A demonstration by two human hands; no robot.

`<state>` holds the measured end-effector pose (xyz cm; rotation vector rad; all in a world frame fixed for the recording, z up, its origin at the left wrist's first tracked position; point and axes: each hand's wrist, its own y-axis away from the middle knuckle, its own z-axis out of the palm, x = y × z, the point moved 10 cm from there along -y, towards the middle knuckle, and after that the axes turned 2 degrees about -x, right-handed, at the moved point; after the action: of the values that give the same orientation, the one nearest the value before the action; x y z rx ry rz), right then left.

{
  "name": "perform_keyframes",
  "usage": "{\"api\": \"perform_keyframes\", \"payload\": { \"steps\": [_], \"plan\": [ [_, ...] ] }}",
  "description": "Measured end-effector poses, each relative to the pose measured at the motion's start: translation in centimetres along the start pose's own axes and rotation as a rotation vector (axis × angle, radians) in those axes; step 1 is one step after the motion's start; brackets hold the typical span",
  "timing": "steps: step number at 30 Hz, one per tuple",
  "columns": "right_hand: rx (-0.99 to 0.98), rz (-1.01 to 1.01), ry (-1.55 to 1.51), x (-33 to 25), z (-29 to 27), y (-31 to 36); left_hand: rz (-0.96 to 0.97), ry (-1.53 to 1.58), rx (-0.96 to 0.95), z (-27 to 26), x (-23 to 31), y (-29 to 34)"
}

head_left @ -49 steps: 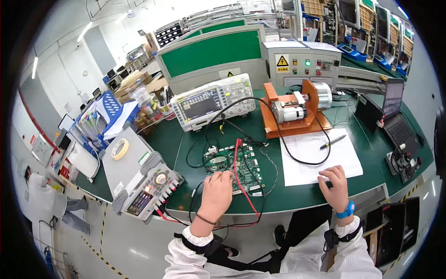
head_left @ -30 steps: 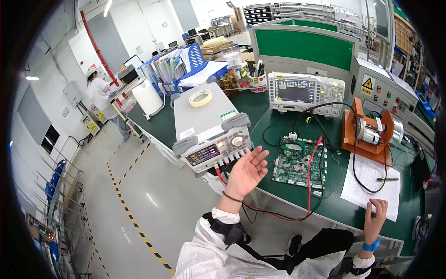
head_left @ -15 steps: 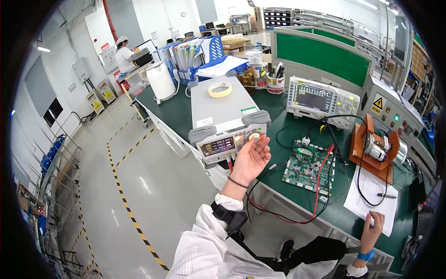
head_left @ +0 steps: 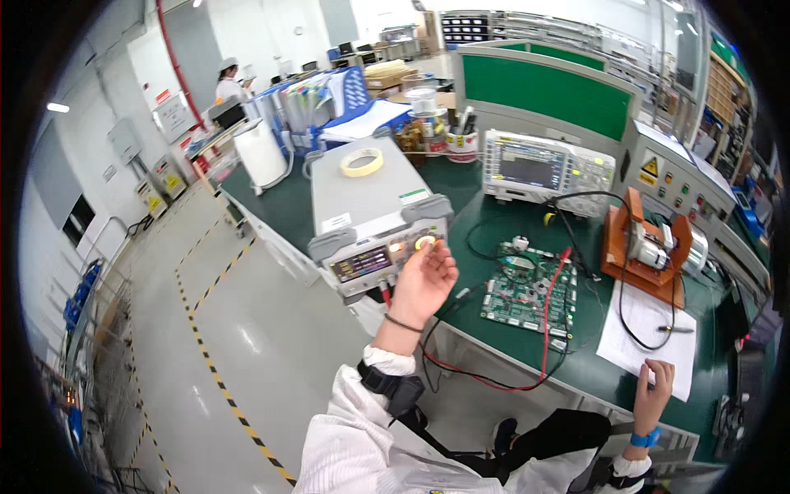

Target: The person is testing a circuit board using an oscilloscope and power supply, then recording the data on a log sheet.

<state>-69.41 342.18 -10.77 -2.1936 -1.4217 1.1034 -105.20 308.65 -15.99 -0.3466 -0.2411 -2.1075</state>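
Bench power supply stands on the left part of the bench, front panel facing near and slightly right; long axis runs near to far, far end leaning left. Left hand: fingertips at the lit knob; pinch or mere touch, cannot tell. Right hand: fingers loosely bent, apparently empty. Advisable: light fingertip contact, display unobstructed, wrist clear of leads.

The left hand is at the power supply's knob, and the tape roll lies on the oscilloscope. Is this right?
Not the oscilloscope: the head view shows the tape roll on the power supply. The left hand is at its knob.
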Motion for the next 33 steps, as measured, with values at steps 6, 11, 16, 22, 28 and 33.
{"api": "perform_keyframes", "payload": {
  "steps": [6,11,16,22,28,33],
  "plan": [
    [-0.018,-0.036,-0.077,-1.3,-0.2,-2.6,-0.057,-0.249,-0.063,2.2,-2.2,4.9],
    [0.081,0.038,0.056,3.3,-6.0,-6.9,-0.103,-1.079,-0.507,9.8,-14.6,11.3],
    [-0.044,0.005,0.421,11.8,-5.1,-9.9,0.364,-1.713,-1.156,15.7,-27.1,14.1],
    [-0.474,-0.284,0.791,15.9,3.9,-10.0,0.578,-2.179,-0.977,13.0,-33.1,10.1],
    [-0.476,-0.270,1.010,16.0,-0.2,-9.6,0.528,-2.159,-1.056,13.8,-32.6,11.6],
    [-0.063,-0.001,0.977,18.3,-10.4,-9.5,0.492,-2.106,-1.246,13.5,-32.3,14.2]
  ]
}}
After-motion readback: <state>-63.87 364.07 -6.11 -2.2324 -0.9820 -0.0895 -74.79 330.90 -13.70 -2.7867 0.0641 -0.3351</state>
